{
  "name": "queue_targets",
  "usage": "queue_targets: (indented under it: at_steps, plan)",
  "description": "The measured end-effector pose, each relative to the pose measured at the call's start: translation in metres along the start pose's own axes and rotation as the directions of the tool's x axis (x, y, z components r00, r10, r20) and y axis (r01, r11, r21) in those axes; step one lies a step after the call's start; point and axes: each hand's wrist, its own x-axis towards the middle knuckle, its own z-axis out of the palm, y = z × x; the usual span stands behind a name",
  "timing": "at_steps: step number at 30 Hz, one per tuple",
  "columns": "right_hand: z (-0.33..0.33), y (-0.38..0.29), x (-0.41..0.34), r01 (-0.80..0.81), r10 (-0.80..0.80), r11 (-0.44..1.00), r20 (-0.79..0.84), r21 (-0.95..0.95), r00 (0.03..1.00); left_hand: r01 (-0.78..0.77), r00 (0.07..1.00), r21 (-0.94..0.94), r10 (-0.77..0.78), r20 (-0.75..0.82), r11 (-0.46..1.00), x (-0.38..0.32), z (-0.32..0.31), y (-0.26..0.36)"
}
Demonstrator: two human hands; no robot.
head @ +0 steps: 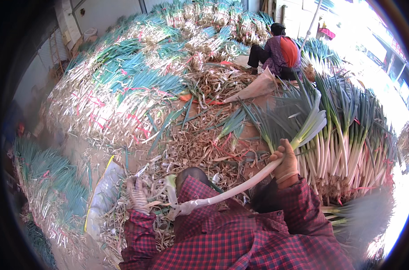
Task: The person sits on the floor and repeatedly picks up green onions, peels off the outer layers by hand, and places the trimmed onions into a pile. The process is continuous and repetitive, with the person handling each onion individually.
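Note:
My right hand (286,165) grips a long green onion (238,190) just below its leaves. The white stalk slants down to the left across my plaid lap, with loose, partly peeled skin (172,189) about its root end. Over to the left, my left hand (137,195), in a striped glove, is above scattered peelings (157,226). Its fingers are bent, and a pale strip (143,169) shows at the fingertips; whether they hold it is unclear. Beyond my right hand stands a thick row of upright green onions (339,145), their roots down.
Bundled green onions with red ties are heaped (123,91) ahead and left. A person (282,50) sits beyond, near a pale sheet (253,88). Dry husks (197,135) cover the floor before me. A yellow-edged sack (105,195) lies left, beside more onions (56,182).

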Motion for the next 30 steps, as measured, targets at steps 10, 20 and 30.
queue_targets:
  at_steps: [10, 20, 30]
  plan:
    - [0.057, -0.008, 0.001, 0.036, -0.025, 0.995, 0.123, -0.092, 0.992, -0.015, 0.593, 0.176, -0.133, 0.794, 0.984, -0.098, 0.106, -0.049]
    - [0.046, 0.041, 0.032, 0.074, -0.035, 0.900, 0.097, -0.430, 0.995, -0.192, 0.498, 0.360, -0.225, 0.838, 0.913, -0.129, 0.135, -0.063]
    - [-0.055, -0.205, 0.143, 0.320, -0.323, 0.724, 0.110, -0.611, 0.940, -0.488, 0.863, 0.873, 0.142, 0.485, -0.013, 0.016, 0.017, -0.008]
